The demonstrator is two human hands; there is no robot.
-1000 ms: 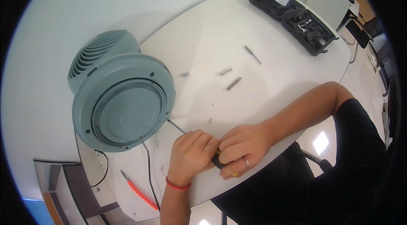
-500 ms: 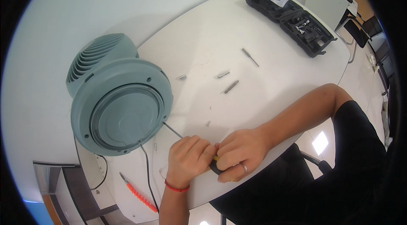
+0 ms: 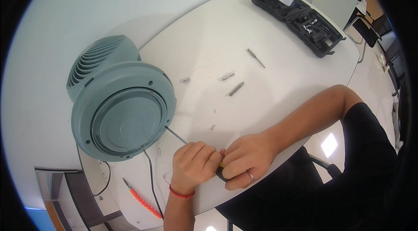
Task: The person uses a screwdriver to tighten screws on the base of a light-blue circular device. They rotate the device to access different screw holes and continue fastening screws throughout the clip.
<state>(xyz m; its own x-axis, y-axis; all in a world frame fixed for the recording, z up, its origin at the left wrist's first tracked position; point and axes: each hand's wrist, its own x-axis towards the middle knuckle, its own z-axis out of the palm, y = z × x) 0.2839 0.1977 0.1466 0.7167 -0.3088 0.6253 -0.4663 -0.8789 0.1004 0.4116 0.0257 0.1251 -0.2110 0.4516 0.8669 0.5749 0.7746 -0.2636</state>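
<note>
A grey-green fan (image 3: 130,118) lies on its side at the left, its round base facing me. My left hand (image 3: 194,164) is closed around the shaft of a screwdriver (image 3: 175,135), whose tip meets the lower right rim of the base by a small hole. The screwdriver's black and yellow handle is gripped by my right hand (image 3: 247,160), which wears a ring. Most of the handle is hidden by my fingers. A black power cord (image 3: 151,174) runs from the base down past my left wrist.
A flexible orange-red extension shaft (image 3: 143,202) lies near the front left edge. Mid-table are a small metal socket (image 3: 186,79), an adapter (image 3: 228,76) and bits (image 3: 236,88), plus a thin bit (image 3: 256,58). An open black tool case (image 3: 300,22) sits at the far right.
The fan has shifted very slightly left. My right hand has turned a little on the handle, while my left stays around the shaft.
</note>
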